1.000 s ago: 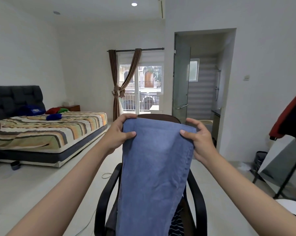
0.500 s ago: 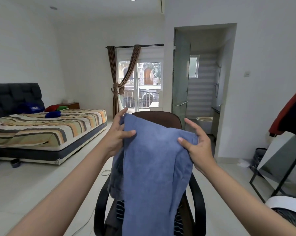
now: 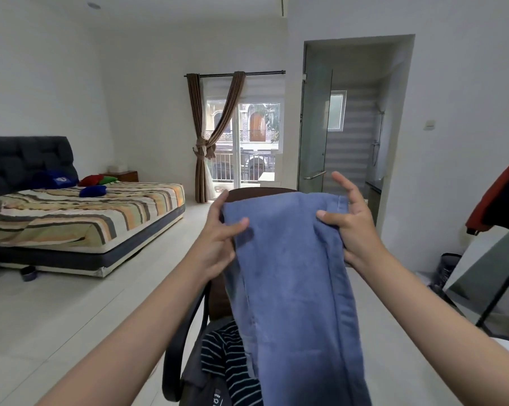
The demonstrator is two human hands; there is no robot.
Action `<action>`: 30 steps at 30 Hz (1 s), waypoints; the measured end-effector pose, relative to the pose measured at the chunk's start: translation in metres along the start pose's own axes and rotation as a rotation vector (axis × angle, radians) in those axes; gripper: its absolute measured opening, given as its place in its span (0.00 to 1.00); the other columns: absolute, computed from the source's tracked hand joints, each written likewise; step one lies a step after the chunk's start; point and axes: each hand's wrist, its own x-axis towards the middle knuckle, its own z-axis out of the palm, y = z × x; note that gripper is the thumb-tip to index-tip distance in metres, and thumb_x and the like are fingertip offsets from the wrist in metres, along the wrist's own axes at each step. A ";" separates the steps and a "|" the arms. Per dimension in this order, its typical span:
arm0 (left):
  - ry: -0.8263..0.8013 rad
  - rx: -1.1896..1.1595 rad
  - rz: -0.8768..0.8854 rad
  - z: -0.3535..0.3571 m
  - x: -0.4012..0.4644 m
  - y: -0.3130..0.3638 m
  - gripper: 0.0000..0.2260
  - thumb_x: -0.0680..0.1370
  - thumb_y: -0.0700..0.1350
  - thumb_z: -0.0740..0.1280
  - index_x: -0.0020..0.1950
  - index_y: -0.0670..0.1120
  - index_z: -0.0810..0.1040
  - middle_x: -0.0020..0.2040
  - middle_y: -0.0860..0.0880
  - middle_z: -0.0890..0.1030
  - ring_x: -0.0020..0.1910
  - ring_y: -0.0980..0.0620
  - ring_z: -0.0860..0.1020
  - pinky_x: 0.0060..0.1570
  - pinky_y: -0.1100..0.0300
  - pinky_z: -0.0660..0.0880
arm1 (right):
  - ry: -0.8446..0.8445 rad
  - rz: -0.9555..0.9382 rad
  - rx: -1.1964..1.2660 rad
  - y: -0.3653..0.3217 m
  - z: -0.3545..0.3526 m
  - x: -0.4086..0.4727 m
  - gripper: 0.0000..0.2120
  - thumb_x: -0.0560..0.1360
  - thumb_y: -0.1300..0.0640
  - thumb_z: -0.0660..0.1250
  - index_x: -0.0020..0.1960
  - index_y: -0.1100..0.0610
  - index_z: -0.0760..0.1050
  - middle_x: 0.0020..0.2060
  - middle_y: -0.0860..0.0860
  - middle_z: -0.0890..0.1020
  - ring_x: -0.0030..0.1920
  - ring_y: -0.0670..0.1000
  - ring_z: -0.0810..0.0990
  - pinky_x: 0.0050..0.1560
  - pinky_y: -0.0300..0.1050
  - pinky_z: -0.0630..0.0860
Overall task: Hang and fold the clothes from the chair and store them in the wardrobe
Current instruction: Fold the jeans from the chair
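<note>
Both hands, left hand [image 3: 218, 238] and right hand [image 3: 349, 227], pinch soft blue jeans [image 3: 291, 273]; keep gripping the top edge corners; it's heavyish, floppy.

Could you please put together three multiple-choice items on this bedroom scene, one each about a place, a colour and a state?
1. Where does the striped garment lie?
A. on the bed
B. on the chair seat
C. on the floor

2. What colour is the cloth held up in front of the chair?
A. blue
B. red
C. white

3. How is the cloth held?
A. by the left hand alone
B. by both hands at its top edge
C. draped over a forearm, untouched by fingers

Answers: 1 B, it sits between the chair's armrests below the cloth. 2 A, the whole hanging length is blue. 3 B, the left hand and right hand each pinch a top corner.
</note>
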 end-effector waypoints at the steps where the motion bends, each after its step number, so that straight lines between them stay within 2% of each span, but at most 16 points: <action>1: -0.067 0.173 -0.033 0.001 -0.002 -0.002 0.34 0.72 0.32 0.68 0.70 0.60 0.64 0.64 0.52 0.70 0.61 0.47 0.75 0.51 0.49 0.78 | 0.025 0.026 0.040 0.000 -0.001 0.001 0.34 0.70 0.79 0.62 0.66 0.48 0.72 0.49 0.51 0.77 0.47 0.55 0.80 0.50 0.51 0.80; 3: -0.146 0.418 -0.097 0.003 -0.007 -0.008 0.35 0.70 0.31 0.71 0.69 0.61 0.66 0.64 0.58 0.68 0.58 0.49 0.75 0.45 0.49 0.80 | 0.040 0.042 0.072 0.003 -0.003 0.002 0.34 0.70 0.79 0.61 0.65 0.47 0.72 0.45 0.52 0.78 0.44 0.54 0.79 0.45 0.49 0.81; 4: -0.146 0.456 -0.097 0.004 -0.008 -0.009 0.34 0.70 0.30 0.70 0.68 0.59 0.69 0.62 0.57 0.70 0.55 0.50 0.77 0.41 0.51 0.80 | 0.036 0.039 0.063 0.005 -0.003 0.002 0.33 0.70 0.79 0.61 0.64 0.47 0.72 0.46 0.53 0.78 0.43 0.53 0.79 0.45 0.48 0.81; 5: -0.127 0.448 -0.062 0.006 -0.008 -0.008 0.31 0.70 0.27 0.69 0.66 0.54 0.72 0.60 0.55 0.73 0.52 0.50 0.78 0.41 0.53 0.80 | 0.032 0.034 0.052 0.007 -0.004 0.003 0.33 0.70 0.79 0.61 0.64 0.47 0.73 0.47 0.53 0.78 0.43 0.52 0.79 0.44 0.47 0.81; 7: -0.027 0.361 0.052 0.007 -0.004 0.001 0.25 0.70 0.24 0.66 0.61 0.47 0.77 0.54 0.51 0.79 0.49 0.50 0.79 0.47 0.55 0.79 | 0.035 0.034 0.011 0.011 -0.006 0.005 0.31 0.71 0.78 0.61 0.65 0.49 0.72 0.49 0.53 0.77 0.45 0.51 0.80 0.44 0.45 0.81; 9: 0.064 0.239 0.116 0.004 0.002 0.015 0.20 0.71 0.24 0.63 0.55 0.45 0.79 0.47 0.48 0.81 0.46 0.48 0.79 0.47 0.61 0.78 | 0.048 0.037 -0.021 0.013 -0.012 0.006 0.29 0.72 0.77 0.62 0.66 0.52 0.70 0.50 0.50 0.76 0.45 0.49 0.80 0.44 0.43 0.81; 11: 0.084 0.181 0.128 0.001 0.005 0.021 0.17 0.73 0.27 0.63 0.53 0.46 0.79 0.45 0.48 0.82 0.45 0.51 0.79 0.44 0.64 0.78 | 0.038 0.023 -0.076 0.018 -0.022 0.008 0.26 0.73 0.75 0.63 0.64 0.51 0.69 0.51 0.49 0.76 0.47 0.48 0.80 0.43 0.41 0.81; 13: 0.039 0.206 0.142 0.002 0.006 0.018 0.18 0.74 0.28 0.62 0.56 0.47 0.78 0.46 0.52 0.83 0.47 0.53 0.79 0.49 0.64 0.77 | 0.025 -0.010 -0.224 0.024 -0.033 0.011 0.23 0.75 0.71 0.65 0.61 0.46 0.69 0.54 0.48 0.75 0.52 0.50 0.79 0.46 0.40 0.80; 15: -0.028 0.239 0.138 0.003 0.006 0.011 0.22 0.73 0.26 0.62 0.59 0.49 0.77 0.52 0.52 0.81 0.52 0.52 0.78 0.56 0.61 0.75 | 0.065 -0.045 -0.375 0.028 -0.040 0.013 0.22 0.75 0.68 0.66 0.59 0.44 0.69 0.56 0.45 0.74 0.58 0.53 0.77 0.54 0.45 0.79; 16: -0.058 0.248 0.134 0.003 0.007 0.010 0.24 0.72 0.26 0.63 0.60 0.50 0.77 0.57 0.50 0.79 0.55 0.51 0.77 0.58 0.59 0.74 | 0.104 -0.034 -0.366 0.031 -0.043 0.015 0.22 0.75 0.67 0.66 0.61 0.46 0.69 0.55 0.45 0.74 0.57 0.53 0.78 0.53 0.46 0.79; 19: -0.109 0.269 0.134 0.003 0.011 0.011 0.28 0.71 0.24 0.63 0.63 0.51 0.75 0.62 0.47 0.76 0.57 0.49 0.76 0.60 0.58 0.73 | 0.186 0.078 -0.003 0.039 -0.042 0.005 0.25 0.75 0.68 0.66 0.68 0.53 0.63 0.48 0.52 0.78 0.43 0.48 0.83 0.40 0.42 0.80; 21: -0.107 0.292 0.146 0.004 0.013 0.013 0.29 0.72 0.24 0.62 0.64 0.52 0.75 0.62 0.46 0.76 0.57 0.49 0.76 0.59 0.60 0.74 | 0.148 0.098 0.040 0.053 -0.040 -0.009 0.31 0.73 0.64 0.70 0.70 0.48 0.60 0.54 0.54 0.78 0.48 0.48 0.83 0.48 0.45 0.81; 23: -0.089 0.299 0.150 0.003 0.013 0.015 0.30 0.72 0.23 0.60 0.65 0.52 0.73 0.60 0.46 0.76 0.55 0.50 0.77 0.56 0.62 0.75 | 0.046 0.103 -0.135 0.071 -0.036 -0.025 0.38 0.67 0.58 0.74 0.70 0.42 0.59 0.63 0.50 0.73 0.59 0.46 0.79 0.57 0.44 0.78; 25: -0.078 0.319 0.144 -0.003 0.011 0.017 0.30 0.73 0.24 0.60 0.67 0.53 0.71 0.59 0.47 0.77 0.54 0.51 0.78 0.54 0.62 0.76 | -0.032 0.090 -0.231 0.081 -0.031 -0.035 0.40 0.64 0.54 0.77 0.69 0.39 0.60 0.67 0.47 0.70 0.63 0.44 0.75 0.59 0.41 0.76; 27: -0.100 0.353 0.128 -0.011 0.008 0.019 0.31 0.74 0.25 0.59 0.69 0.54 0.69 0.58 0.48 0.77 0.54 0.52 0.78 0.52 0.63 0.77 | -0.062 0.041 -0.233 0.078 -0.026 -0.032 0.38 0.64 0.55 0.79 0.68 0.39 0.64 0.67 0.50 0.71 0.64 0.48 0.75 0.61 0.46 0.75; 30: -0.132 0.460 0.092 -0.021 0.003 0.029 0.34 0.75 0.25 0.59 0.72 0.57 0.63 0.56 0.54 0.79 0.53 0.56 0.80 0.49 0.64 0.77 | -0.060 -0.103 -0.243 0.062 -0.015 -0.019 0.29 0.69 0.65 0.75 0.63 0.44 0.70 0.64 0.48 0.74 0.62 0.50 0.77 0.62 0.49 0.75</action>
